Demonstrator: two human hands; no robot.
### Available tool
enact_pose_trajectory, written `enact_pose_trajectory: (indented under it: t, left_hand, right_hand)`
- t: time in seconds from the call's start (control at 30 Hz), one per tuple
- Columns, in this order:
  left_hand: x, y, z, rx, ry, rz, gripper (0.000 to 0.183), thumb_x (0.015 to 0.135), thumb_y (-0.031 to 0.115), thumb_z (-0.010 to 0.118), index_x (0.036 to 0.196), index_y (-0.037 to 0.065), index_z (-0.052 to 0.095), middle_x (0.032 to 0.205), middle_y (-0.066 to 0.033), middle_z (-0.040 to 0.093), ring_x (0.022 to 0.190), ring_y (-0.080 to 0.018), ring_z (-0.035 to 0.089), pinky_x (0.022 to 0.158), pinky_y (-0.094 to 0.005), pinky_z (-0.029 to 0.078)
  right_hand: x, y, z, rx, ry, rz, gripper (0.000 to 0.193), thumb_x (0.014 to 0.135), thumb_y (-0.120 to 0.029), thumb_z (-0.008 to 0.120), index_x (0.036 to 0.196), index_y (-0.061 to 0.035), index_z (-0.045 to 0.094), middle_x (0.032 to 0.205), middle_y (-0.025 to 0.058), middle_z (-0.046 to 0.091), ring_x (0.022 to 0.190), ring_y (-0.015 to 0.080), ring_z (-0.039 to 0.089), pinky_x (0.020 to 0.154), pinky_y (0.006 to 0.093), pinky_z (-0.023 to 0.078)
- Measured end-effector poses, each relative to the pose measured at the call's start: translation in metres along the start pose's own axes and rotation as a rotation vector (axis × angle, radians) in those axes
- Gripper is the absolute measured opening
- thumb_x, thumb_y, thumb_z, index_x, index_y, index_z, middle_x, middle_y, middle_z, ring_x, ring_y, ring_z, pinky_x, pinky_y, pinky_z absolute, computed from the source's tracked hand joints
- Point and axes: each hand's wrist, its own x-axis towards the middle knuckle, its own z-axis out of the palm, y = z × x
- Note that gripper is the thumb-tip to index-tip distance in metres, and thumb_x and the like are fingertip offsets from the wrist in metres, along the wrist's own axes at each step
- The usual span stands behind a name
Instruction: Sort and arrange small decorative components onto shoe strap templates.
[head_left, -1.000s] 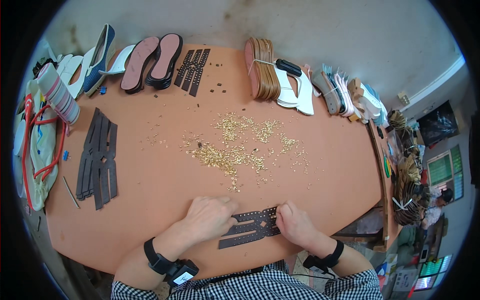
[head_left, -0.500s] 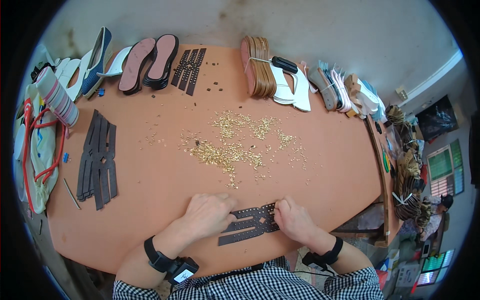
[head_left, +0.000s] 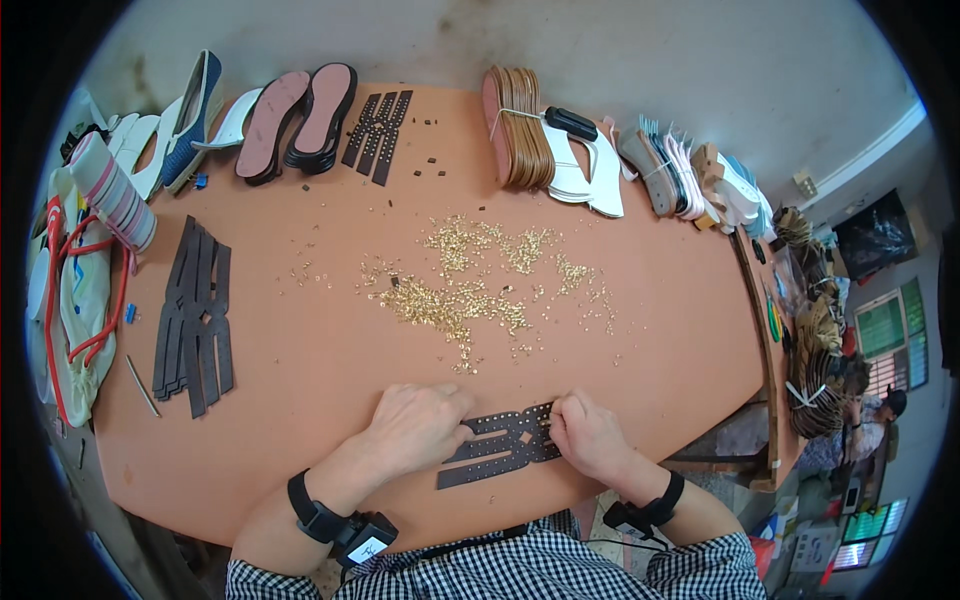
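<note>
In front of me on the table lies a dark cut-out sandal strap piece (head_left: 497, 447), dotted with small metal studs and with a diamond-shaped hole in its middle. My left hand (head_left: 420, 430) is closed over its upper left end, the fingertips curled in at the edge. At the opposite end my right hand (head_left: 590, 436) pinches the strap, and its fingers hide that end. Whether a stud is also between those fingers I cannot make out. Beyond my hands, loose gold studs (head_left: 440, 308) lie scattered in heaps.
Plain dark strap pieces (head_left: 192, 315) are stacked at left beside a thin metal rod (head_left: 142, 386). Along the back stand pink-topped soles (head_left: 325, 115), a studded strap piece (head_left: 377, 138), a tied sole bundle (head_left: 520, 130) and white cut-outs (head_left: 603, 175). A person (head_left: 868, 430) is at far right.
The right fingers have shifted very slightly at the strap's right end, showing a bit more of it. My left hand stays in place. The person at far right has moved a little.
</note>
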Motion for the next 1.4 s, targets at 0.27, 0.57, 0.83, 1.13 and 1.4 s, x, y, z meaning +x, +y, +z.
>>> enact_pose_trajectory:
  t: [0.27,0.57,0.83,1.13,1.4]
  left_hand:
    - [0.0,0.0,0.0,-0.009,0.044,0.018,0.021,0.075,0.027,0.069,0.084,0.009,0.062,0.081,-0.0062,0.065,0.077,-0.0258,0.064,0.065,-0.0385,0.048]
    - [0.0,-0.001,0.001,0.003,0.046,0.024,0.022,0.075,0.028,0.069,0.082,0.009,0.061,0.08,-0.0055,0.065,0.077,-0.0253,0.064,0.064,-0.0388,0.048]
    - [0.0,0.0,-0.001,0.002,0.012,-0.001,0.02,0.075,0.027,0.068,0.083,0.009,0.062,0.082,-0.0061,0.065,0.079,-0.026,0.064,0.065,-0.0398,0.048]
    - [0.001,0.002,-0.006,-0.021,-0.073,-0.067,0.024,0.077,0.032,0.067,0.085,0.01,0.064,0.084,-0.0078,0.065,0.081,-0.0284,0.063,0.067,-0.0409,0.048]
    - [0.005,0.003,-0.008,-0.015,-0.132,-0.052,0.024,0.08,0.031,0.064,0.088,0.009,0.061,0.092,-0.0085,0.065,0.084,-0.0306,0.063,0.069,-0.0434,0.047]
  right_hand:
    - [0.007,0.006,-0.005,0.063,-0.07,-0.033,0.013,0.085,-0.013,0.056,0.094,-0.0048,0.051,0.088,0.0153,0.055,0.07,0.036,0.061,0.061,0.0448,0.051]
    - [0.011,0.003,-0.019,0.122,-0.186,-0.009,0.012,0.086,-0.011,0.054,0.094,-0.003,0.051,0.091,0.017,0.056,0.076,0.0383,0.06,0.065,0.0459,0.051]
    - [0.015,-0.002,-0.02,0.093,-0.19,-0.013,0.012,0.086,-0.011,0.053,0.095,-0.0029,0.051,0.09,0.0179,0.056,0.073,0.0392,0.06,0.066,0.0459,0.051]
    - [0.018,0.007,-0.022,0.25,-0.169,0.059,0.011,0.087,-0.01,0.052,0.095,-0.0034,0.052,0.088,0.0181,0.061,0.08,0.0385,0.061,0.069,0.0451,0.05]
    - [0.046,0.063,-0.02,0.148,0.155,0.28,0.014,0.086,-0.013,0.059,0.092,-0.0011,0.062,0.08,0.0163,0.064,0.073,0.0311,0.063,0.065,0.0386,0.051]
